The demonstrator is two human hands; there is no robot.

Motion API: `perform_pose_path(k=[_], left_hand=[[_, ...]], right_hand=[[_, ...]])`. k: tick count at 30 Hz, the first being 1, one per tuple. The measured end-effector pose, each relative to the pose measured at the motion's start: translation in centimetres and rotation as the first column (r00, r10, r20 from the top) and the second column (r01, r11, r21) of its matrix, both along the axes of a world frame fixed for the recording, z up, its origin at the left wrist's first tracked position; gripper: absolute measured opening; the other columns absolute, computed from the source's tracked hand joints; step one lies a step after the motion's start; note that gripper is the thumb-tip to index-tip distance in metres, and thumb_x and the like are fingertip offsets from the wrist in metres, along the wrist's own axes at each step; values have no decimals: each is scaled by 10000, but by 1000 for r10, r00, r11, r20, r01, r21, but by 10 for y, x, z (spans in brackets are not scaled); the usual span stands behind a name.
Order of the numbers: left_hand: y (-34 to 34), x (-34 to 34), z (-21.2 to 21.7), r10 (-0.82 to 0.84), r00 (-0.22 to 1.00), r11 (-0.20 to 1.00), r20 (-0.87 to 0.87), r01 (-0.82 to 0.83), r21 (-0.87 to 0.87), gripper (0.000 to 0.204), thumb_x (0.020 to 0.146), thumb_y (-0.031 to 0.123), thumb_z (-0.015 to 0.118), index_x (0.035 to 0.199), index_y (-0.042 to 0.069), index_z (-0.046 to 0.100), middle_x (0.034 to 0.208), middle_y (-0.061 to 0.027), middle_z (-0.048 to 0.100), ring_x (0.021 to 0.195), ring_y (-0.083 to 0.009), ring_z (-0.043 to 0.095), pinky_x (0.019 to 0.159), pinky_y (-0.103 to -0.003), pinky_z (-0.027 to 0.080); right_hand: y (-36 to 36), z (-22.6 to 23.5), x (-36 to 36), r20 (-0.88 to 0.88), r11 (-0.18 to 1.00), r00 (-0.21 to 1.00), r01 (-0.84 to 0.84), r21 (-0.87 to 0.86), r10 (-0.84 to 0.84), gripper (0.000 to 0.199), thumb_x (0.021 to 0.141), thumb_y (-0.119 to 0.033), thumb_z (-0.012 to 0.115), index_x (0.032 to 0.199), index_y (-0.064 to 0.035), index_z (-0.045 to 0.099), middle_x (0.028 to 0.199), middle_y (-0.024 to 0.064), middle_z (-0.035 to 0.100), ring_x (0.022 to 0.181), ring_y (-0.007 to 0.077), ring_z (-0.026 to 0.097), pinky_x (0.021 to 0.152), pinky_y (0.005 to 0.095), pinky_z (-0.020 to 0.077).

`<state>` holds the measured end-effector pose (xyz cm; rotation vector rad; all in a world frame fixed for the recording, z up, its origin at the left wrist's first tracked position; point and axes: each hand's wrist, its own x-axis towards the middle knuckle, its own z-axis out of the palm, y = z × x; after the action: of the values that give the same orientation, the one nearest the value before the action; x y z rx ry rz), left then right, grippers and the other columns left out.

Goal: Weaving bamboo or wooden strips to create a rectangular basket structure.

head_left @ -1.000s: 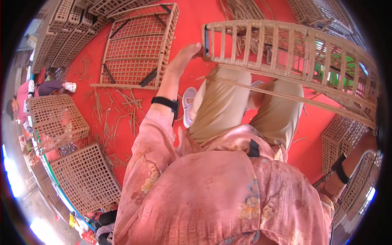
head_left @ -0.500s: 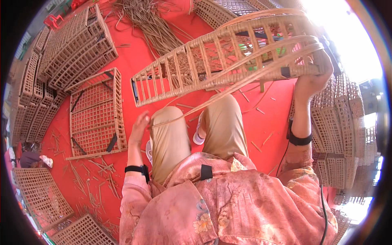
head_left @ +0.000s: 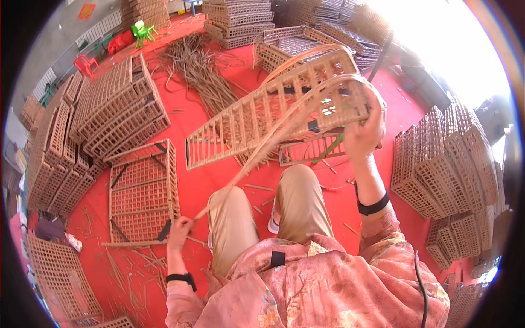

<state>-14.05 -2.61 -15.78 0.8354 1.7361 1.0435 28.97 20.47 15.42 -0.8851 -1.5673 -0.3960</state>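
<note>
The wicker basket (head_left: 281,106) was found in the air above and beyond the knees, tilted, its narrow end to the left. The right hand (head_left: 363,131) was closed around its right end. The left hand (head_left: 179,232), low on the left, had its fingers pinched on the tail of a pale strip (head_left: 245,169), which ran up to the right end of the basket.

In this inspector's judgement, the basket was light for its bulk and fairly stiff, with thin slats likely to crack under hard pressure. The bound rim or a corner was the sounder hold. The strip appeared thin, pliable and somewhat smooth, best gripped near its tail and kept flat against twisting.

The right fingertips were largely concealed; whether they also pinned the strip could not be told. The far wall of the basket was obscured by its near slats, and a slatted frame (head_left: 295,156) behind it was partly covered.

Farther out, a lattice tray (head_left: 174,191) lay on the red floor (head_left: 372,197) to the left, and a heap of strips (head_left: 202,65) lay beyond. Basket stacks (head_left: 437,158) on the right were cut off by the lens edge; glare washed out the far right.
</note>
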Motion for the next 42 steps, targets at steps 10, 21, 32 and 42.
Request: perform_pose_path(k=[10, 21, 32, 42], left_hand=[[18, -27, 218, 642, 721, 629, -261, -300, 717, 360, 993, 274, 585, 1204, -18, 590, 1238, -132, 615, 1146, -214, 578, 1005, -341, 436], [27, 36, 169, 122, 803, 702, 583, -486, 521, 511, 1045, 441, 414, 1352, 42, 499, 1343, -85, 551, 1244, -183, 526, 1078, -342, 391], [4, 5, 127, 142, 818, 590, 557, -522, 616, 515, 1051, 457, 394, 1304, 34, 543, 1220, -75, 623, 1154, -194, 585, 1029, -352, 437], [-34, -10, 199, 454, 872, 840, -184, -350, 414, 299, 852, 261, 768, 972, 11, 656, 864, -11, 636, 800, -77, 563, 725, -238, 457]], right_hand=[[-50, -10, -101, 262, 971, 942, -232, 50, 212, 523, 691, 55, 566, 1209, -9, 606, 1252, 186, 615, 1131, 354, 598, 972, 454, 478], [-142, -109, -279, 478, 781, 624, -556, -285, 619, 503, 835, -153, 553, 1285, 70, 532, 1392, 233, 484, 1283, 362, 464, 990, 400, 443], [-145, -129, -278, 389, 497, 349, -772, -396, 853, 485, 809, -118, 585, 1269, 31, 551, 1317, 189, 527, 1267, 347, 472, 1049, 446, 392], [-134, -110, -248, 347, 545, 421, -678, -492, 838, 520, 808, -278, 730, 1238, -33, 569, 1294, 119, 523, 1246, 312, 459, 1051, 461, 363]])
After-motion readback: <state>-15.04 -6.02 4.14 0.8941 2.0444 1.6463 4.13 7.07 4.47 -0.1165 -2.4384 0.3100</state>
